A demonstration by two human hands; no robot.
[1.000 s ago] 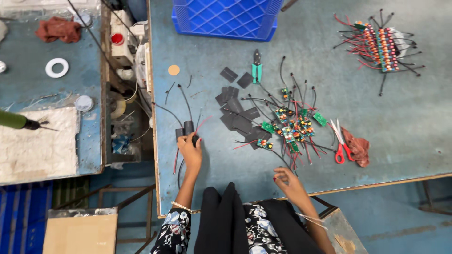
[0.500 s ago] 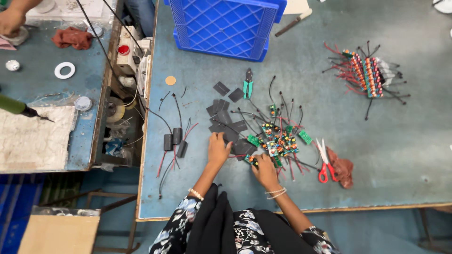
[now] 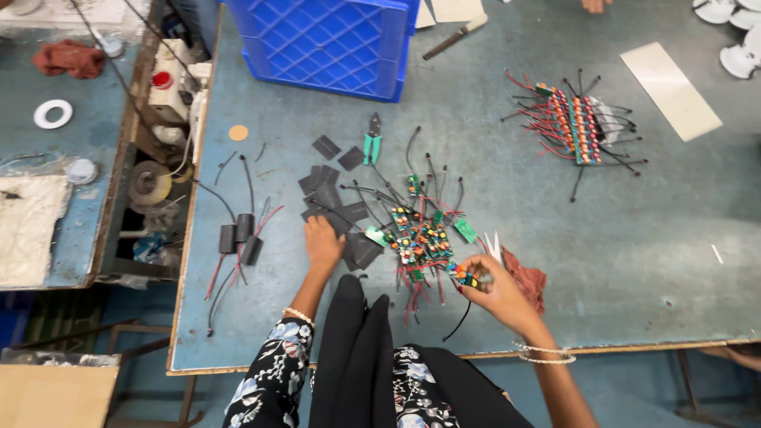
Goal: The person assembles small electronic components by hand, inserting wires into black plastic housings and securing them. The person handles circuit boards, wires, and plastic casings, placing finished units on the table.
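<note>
My right hand (image 3: pixel 495 292) pinches a small circuit board with wires (image 3: pixel 464 277) at the near edge of a heap of green boards with red and black leads (image 3: pixel 418 235). My left hand (image 3: pixel 323 244) rests, fingers down, on black square sleeve pieces (image 3: pixel 337 206) spread left of the heap. Whether it grips one is hidden. A red-handled pair of scissors (image 3: pixel 493 244) and a red cloth (image 3: pixel 527 277) lie just beyond my right hand.
Three black sleeved parts with wires (image 3: pixel 239 236) lie at the table's left. Green pliers (image 3: pixel 372 144), a blue crate (image 3: pixel 331 43), a tidy row of finished boards (image 3: pixel 577 120), a white strip (image 3: pixel 670 89). Another person's hand (image 3: pixel 594 5) shows at the far edge.
My left hand left the black sleeved parts and came right onto the black squares. My right hand rose to the heap and took up a small board.
</note>
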